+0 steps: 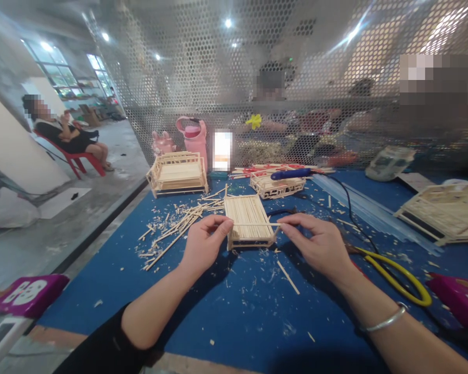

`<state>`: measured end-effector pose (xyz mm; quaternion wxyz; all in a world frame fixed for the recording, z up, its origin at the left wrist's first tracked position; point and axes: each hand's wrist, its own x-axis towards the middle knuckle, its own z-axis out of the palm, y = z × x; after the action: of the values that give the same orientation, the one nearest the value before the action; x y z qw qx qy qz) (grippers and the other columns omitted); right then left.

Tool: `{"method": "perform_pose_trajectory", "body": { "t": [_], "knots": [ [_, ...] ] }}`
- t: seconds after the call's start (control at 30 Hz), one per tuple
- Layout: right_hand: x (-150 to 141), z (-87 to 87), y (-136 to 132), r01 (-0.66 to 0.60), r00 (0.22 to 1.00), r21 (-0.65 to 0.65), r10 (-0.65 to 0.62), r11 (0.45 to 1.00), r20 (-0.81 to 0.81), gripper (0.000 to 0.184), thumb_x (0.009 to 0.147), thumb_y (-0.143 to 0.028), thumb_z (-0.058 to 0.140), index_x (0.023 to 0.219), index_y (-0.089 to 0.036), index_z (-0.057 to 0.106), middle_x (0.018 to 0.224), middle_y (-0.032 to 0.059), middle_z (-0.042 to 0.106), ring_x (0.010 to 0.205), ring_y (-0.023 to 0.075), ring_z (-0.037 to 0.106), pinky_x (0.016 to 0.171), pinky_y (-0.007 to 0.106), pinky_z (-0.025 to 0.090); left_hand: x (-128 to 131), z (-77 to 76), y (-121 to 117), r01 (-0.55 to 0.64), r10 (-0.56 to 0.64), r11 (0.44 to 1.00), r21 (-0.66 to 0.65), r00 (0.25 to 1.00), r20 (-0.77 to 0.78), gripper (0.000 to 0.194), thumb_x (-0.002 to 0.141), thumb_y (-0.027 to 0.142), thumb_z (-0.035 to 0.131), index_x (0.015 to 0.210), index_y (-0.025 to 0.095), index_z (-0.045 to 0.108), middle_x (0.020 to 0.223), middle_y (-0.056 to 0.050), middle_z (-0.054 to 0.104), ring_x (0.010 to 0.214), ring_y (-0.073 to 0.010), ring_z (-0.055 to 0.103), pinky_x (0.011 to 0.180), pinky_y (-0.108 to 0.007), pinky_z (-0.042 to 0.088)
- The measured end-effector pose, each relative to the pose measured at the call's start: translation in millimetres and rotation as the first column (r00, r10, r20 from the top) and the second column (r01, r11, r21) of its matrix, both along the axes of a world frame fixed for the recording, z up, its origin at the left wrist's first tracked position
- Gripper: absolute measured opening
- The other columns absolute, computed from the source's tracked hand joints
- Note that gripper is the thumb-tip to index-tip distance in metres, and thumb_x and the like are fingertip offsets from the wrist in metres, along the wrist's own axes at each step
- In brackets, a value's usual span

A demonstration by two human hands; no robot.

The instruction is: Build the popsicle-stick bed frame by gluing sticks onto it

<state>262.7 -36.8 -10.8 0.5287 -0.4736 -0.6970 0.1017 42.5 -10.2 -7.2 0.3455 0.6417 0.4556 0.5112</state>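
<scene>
Between my two hands a thin wooden stick [255, 224] lies level across the near side of a small slatted wooden bed frame [247, 208]. My left hand [205, 239] pinches the stick's left end between thumb and fingers, by the frame's near left post. At the other end, my right hand [315, 239] pinches the stick close to the near right post. The frame stands on short legs on the blue table [234, 311]. Whether the stick touches the posts I cannot tell.
Loose sticks [183, 223] and chips lie left. Behind are a finished wooden bench [179, 174], a blue glue gun [290, 174] on another wooden piece, and a pink bottle holder [195, 143]. Yellow-handled pliers [401, 275] and cables lie right. A seated person [70, 130] is beyond.
</scene>
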Motion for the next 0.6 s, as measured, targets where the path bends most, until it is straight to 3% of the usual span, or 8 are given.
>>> {"method": "perform_pose_trajectory", "body": {
  "t": [0.27,0.4,0.5,0.6],
  "knots": [
    [-1.9,1.6,-1.1,-0.014,1.000,0.027,0.014,1.000,0.015,0.014,0.082,-0.027,0.056,0.076,-0.023,0.068,0.074,0.0028,0.071,0.070,0.0181,0.066,0.066,0.031,0.053,0.6,0.3,-0.3,0.003,-0.004,1.000,0.029,1.000,0.024,0.018,0.075,0.035,0.062,0.071,0.019,0.068,0.071,-0.003,0.069,0.065,-0.0153,0.061,0.063,-0.027,0.051],
    [-3.9,12.9,-6.7,-0.007,1.000,0.066,0.006,0.998,0.009,0.016,0.083,-0.028,0.054,0.074,-0.022,0.066,0.072,0.0030,0.070,0.067,0.0174,0.064,0.063,0.029,0.052,2.7,10.8,-8.4,-0.035,0.026,0.994,0.099,0.996,0.086,0.017,0.075,0.035,0.064,0.072,0.019,0.067,0.077,-0.004,0.069,0.075,-0.0171,0.062,0.071,-0.029,0.051],
    [-8.0,26.0,-16.4,-0.016,1.000,0.063,0.016,0.998,0.000,0.015,0.082,-0.027,0.055,0.073,-0.023,0.066,0.071,0.0024,0.069,0.067,0.0172,0.064,0.063,0.028,0.051,7.6,21.9,-25.5,-0.054,0.039,0.997,0.057,0.969,0.243,0.022,0.074,0.041,0.067,0.075,0.020,0.067,0.081,-0.004,0.069,0.077,-0.0165,0.062,0.073,-0.028,0.052],
    [-14.9,35.3,-34.2,-0.015,1.000,0.053,0.016,0.998,-0.018,0.014,0.082,-0.026,0.056,0.073,-0.022,0.066,0.070,0.0014,0.069,0.064,0.0161,0.064,0.061,0.025,0.051,16.6,25.3,-50.9,0.085,-0.025,0.992,-0.097,0.864,0.503,0.044,0.073,0.059,0.063,0.091,0.019,0.067,0.087,-0.007,0.070,0.071,-0.0153,0.063,0.062,-0.026,0.054]
  ]
}}
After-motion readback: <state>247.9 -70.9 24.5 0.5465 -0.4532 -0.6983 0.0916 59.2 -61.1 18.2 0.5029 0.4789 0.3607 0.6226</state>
